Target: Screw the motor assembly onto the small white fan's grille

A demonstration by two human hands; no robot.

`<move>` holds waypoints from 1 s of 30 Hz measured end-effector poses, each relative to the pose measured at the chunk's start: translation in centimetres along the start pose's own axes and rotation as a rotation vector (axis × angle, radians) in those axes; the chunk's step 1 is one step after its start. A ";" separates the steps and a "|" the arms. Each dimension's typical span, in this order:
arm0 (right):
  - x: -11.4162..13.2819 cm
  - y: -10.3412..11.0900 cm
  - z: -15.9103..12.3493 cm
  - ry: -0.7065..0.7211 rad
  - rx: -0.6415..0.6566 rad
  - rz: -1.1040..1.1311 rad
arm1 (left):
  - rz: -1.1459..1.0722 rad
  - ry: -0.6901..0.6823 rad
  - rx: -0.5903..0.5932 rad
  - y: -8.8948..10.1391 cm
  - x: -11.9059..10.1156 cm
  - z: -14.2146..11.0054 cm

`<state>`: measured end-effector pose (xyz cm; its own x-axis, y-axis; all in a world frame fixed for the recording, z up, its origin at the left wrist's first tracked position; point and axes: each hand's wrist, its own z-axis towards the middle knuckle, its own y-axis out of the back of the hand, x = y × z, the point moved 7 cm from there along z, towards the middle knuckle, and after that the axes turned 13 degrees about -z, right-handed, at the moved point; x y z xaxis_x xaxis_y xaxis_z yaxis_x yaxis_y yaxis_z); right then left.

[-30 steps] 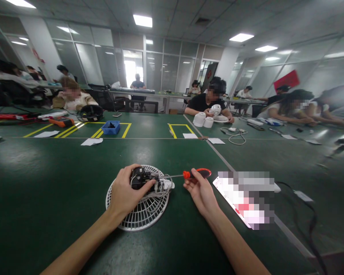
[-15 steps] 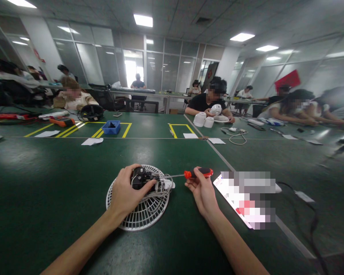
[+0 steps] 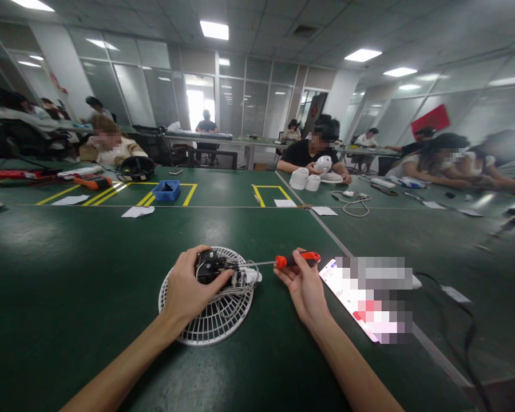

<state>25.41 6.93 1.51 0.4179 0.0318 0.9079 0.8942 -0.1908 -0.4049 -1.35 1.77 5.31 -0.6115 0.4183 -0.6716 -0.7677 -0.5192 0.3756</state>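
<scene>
On a green worktable [image 3: 111,257], a worker's left hand [image 3: 189,286] grips a black motor unit [image 3: 206,268] that sits on a round white fan grille [image 3: 208,332], the fingers wrapped over its far side and the thumb laid along the near side. With the grille as the clock's centre, the right hand [image 3: 306,289] is at 3 o'clock, its fingers and thumb closed on the handle of a red-and-black screwdriver [image 3: 298,260]. The shaft points toward 9 o'clock and meets the motor unit; whether the tip sits in a screw is too small to tell. A grey cable [image 3: 234,292] loops over the grille beside the unit, crowding the thumb. Farther out at 3 o'clock, a lit phone [image 3: 347,294], partly blurred, lies just beside the right hand and near the handle's end, hemming in that side. A blue bin [image 3: 166,191] stands at 11 o'clock, a paper slip [image 3: 137,212] nearer. Two white housings [image 3: 299,178] stand between 1 and 2 o'clock, before a co-worker in black [image 3: 296,154]; a coiled cord [image 3: 354,214] lies at 2 o'clock.
</scene>
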 end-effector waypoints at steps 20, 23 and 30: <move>0.0 0.3 0.1 -0.007 -0.030 0.005 | 0.008 -0.017 -0.014 0.0 -0.4 0.1; -0.2 0.3 0.2 -0.030 -0.013 -0.045 | 0.007 -0.009 -0.012 0.0 -0.2 0.0; -0.1 0.4 0.4 -0.012 -0.003 0.023 | 0.008 -0.005 -0.006 0.1 -0.3 0.1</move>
<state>25.78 7.27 1.27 0.4405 0.0391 0.8969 0.8838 -0.1943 -0.4256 -1.25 1.68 5.56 -0.6187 0.4175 -0.6655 -0.7615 -0.5272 0.3771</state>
